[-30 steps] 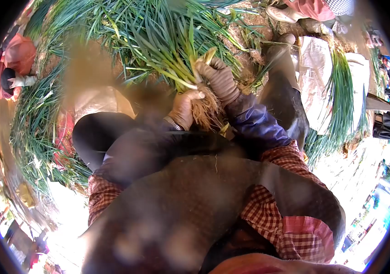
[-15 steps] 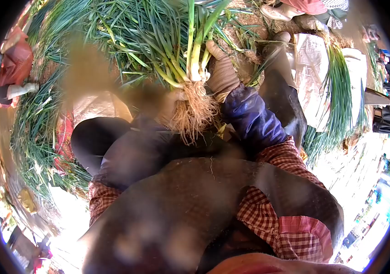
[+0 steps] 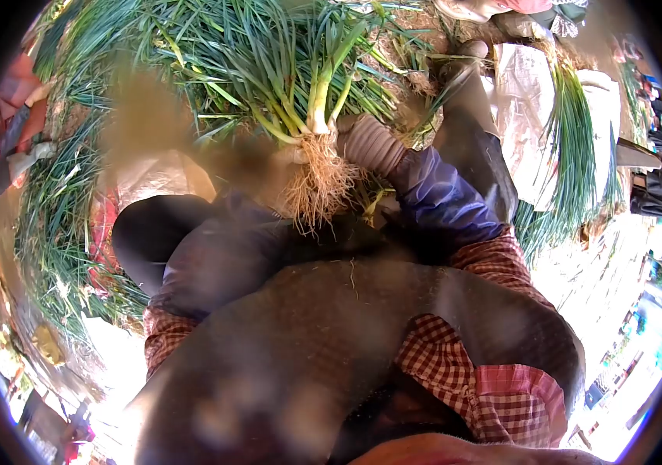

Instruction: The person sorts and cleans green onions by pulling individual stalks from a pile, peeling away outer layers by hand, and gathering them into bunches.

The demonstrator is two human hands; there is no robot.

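A bunch of green onions point(image 3: 318, 105) is held upright above my lap, its pale stalks leaning slightly and its tangled roots point(image 3: 317, 186) hanging down. My left hand point(image 3: 280, 167) is at the left of the stalk base, closed on the bunch. A brown smudge on the lens covers most of it. My right hand point(image 3: 373, 143), in a ribbed, dirty glove, presses against the right side of the stalk base. Its fingers curl in behind the stalks and roots, so their tips are hidden.
Loose green onions point(image 3: 214, 54) lie heaped ahead and to the left. At right, another bunch point(image 3: 575, 143) lies on white sacking point(image 3: 523, 116). A blade-like piece point(image 3: 637, 155) juts out beyond it. Other people sit at left point(image 3: 17, 116) and top right point(image 3: 493, 8).
My right hand has come down from along the stalks to their base, its fingers now bent. The bunch has shifted slightly left and down. The person at left has moved an arm.
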